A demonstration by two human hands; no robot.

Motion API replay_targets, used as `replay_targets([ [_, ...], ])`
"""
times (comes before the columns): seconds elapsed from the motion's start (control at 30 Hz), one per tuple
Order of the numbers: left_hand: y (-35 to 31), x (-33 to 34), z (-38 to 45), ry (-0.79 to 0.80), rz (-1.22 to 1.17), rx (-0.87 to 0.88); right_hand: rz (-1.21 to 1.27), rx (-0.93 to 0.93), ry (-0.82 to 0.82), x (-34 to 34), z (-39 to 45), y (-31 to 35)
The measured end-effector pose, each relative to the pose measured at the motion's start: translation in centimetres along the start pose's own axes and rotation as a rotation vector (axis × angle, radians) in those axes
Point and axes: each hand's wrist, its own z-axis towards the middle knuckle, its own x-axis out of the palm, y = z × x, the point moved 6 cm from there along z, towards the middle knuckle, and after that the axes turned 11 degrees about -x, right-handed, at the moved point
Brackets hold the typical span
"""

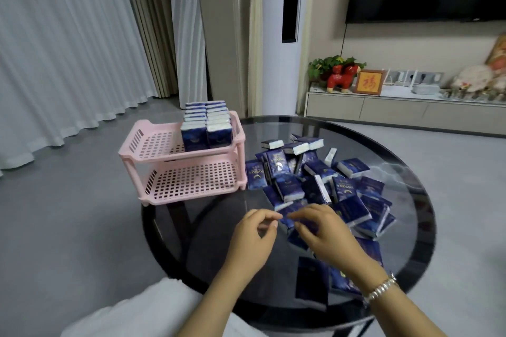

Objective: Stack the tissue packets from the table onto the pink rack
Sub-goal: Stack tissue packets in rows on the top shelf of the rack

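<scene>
Your right hand (325, 230) lies over the near edge of the pile, fingers curled down onto a packet (290, 213); motion blur stops me from saying whether it truly grips. Your left hand (256, 235) sits just beside it, thumb and forefinger nearly pinched at that same packet's left end, the other fingers loosely bent. I cannot tell whether it has hold either.

Largest first: the table (208, 227), round dark glass, carries everything. On its far left edge stands the rack (175, 172), pink, two tiers. The top tier holds two rows of upright packets along its right side; its left half and the whole lower tier are bare. The pile (328, 180) of loose blue packets sprawls across the table's middle and right, lying flat, on edge and overlapping.

The relation that matters: the rack lies forward and to the left of both hands, and your left hand is the nearer one. The packet between your hands seems to run with its long axis roughly left to right, so I judge it needs turning upright to match the stacked rows.
</scene>
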Motion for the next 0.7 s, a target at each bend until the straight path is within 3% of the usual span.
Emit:
replay_targets([
  [0.2,1.6,3.5,-2.8,0.168,0.105,-0.119,0.001,-0.019,-0.023,-0.2,-4.3,-1.1],
  [0.4,3.3,5.4,-4.3,0.278,0.245,-0.242,-0.167,-0.016,-0.063,0.1,-7.4,-1.8],
  [0.7,3.3,6.0,-4.5,0.34,0.349,-0.258,-0.14,0.205,-0.175,0.0,-11.5,-2.9],
])
